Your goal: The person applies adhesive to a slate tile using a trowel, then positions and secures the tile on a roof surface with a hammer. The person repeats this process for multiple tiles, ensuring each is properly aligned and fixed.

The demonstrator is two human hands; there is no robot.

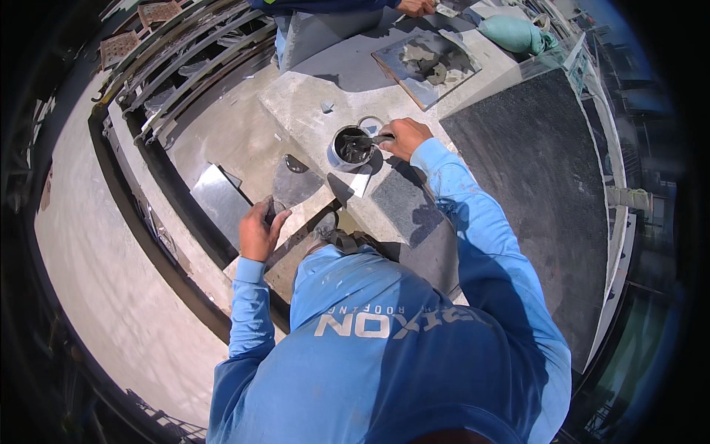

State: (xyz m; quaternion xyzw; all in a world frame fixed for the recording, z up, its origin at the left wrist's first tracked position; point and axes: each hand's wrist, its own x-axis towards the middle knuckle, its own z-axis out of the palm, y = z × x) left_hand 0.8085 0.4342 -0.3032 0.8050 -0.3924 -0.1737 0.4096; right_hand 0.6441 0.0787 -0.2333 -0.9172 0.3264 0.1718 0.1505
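My left hand (257, 233) pinches the near corner of a flat grey stone piece (293, 186). A glossy black blob sits near the far end of that piece. My right hand (407, 138) is closed on a dark spatula-like tool (380, 139), whose end dips into a round can (333, 157). Black, shiny paste lines the inside of the can. The can stands on a pale stone block, and a round lid (370, 123) lies just beyond it. Close to the can's near side is a small whitish flat piece (360, 182).
A large dark slab (529, 170) leans on the right. Farther off lie a board with grey mortar (410, 68) and a pale green bag (510, 34). Another person's hand (416, 7) shows at the top. Rails (200, 55) and a metal sheet (220, 196) are on the left.
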